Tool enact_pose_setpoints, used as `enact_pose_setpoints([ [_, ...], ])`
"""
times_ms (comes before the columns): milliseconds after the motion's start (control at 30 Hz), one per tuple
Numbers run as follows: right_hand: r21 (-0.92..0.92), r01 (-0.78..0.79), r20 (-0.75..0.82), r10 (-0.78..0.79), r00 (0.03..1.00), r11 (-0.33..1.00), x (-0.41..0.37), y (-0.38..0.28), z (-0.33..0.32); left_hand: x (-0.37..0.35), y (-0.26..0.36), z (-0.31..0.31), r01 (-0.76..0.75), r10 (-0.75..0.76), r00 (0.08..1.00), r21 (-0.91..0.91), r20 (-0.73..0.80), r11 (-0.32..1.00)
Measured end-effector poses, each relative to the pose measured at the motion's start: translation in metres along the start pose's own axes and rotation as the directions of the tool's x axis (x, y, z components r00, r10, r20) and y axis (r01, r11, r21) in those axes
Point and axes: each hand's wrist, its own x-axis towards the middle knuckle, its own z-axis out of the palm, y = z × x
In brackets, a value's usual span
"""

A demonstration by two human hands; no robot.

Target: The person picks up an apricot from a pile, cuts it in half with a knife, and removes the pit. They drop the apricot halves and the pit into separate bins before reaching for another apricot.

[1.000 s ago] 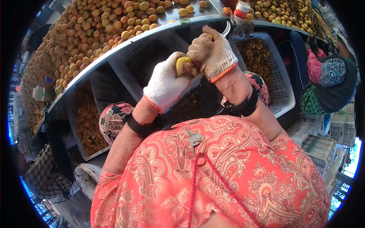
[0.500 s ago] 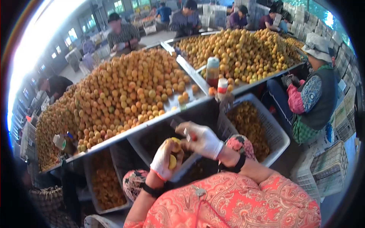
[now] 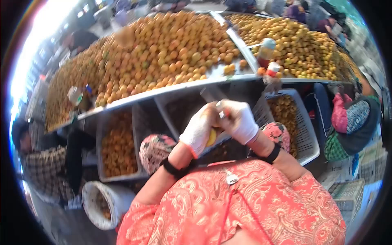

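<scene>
My left hand (image 3: pixel 200 130), in a white glove, is closed around an apricot (image 3: pixel 211 137), whose yellow side shows below the fingers. My right hand (image 3: pixel 240 122), also gloved, is closed and pressed against the left one. A small shiny piece (image 3: pixel 223 113) shows at its fingers; what it belongs to is hidden. Both hands are over the crates in front of my lap. Beyond them, a large heap of apricots (image 3: pixel 163 53) lies on the metal table (image 3: pixel 163 92).
A crate of orange fruit pieces (image 3: pixel 117 178) stands at left, another pale crate (image 3: pixel 312 141) at right. A white bucket (image 3: pixel 92 208) is at lower left. Bottles (image 3: pixel 266 53) stand at the table's divider. A co-worker (image 3: pixel 355 118) sits at right, another person at far left.
The view has tilted down and shifted, bringing the bucket into sight. My right hand, apart from the left before, has closed in against it. The left hand keeps hold of the apricot.
</scene>
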Motion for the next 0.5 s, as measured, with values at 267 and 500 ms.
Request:
enact_pose_setpoints([
  [267, 0.66, -0.545, 0.058, 0.688, 0.723, 0.517, 0.032, 0.009, 0.018, -0.014, 0.038, -0.036, -0.237, 0.239, 0.97, 0.393, 0.044, 0.888],
  [500, 0.148, -0.713, 0.146, 0.698, 0.701, 0.685, 0.008, 0.074, 0.036, -0.035, 0.094, -0.197, 0.062, 0.503, 0.721, 0.768, -0.475, 0.637],
])
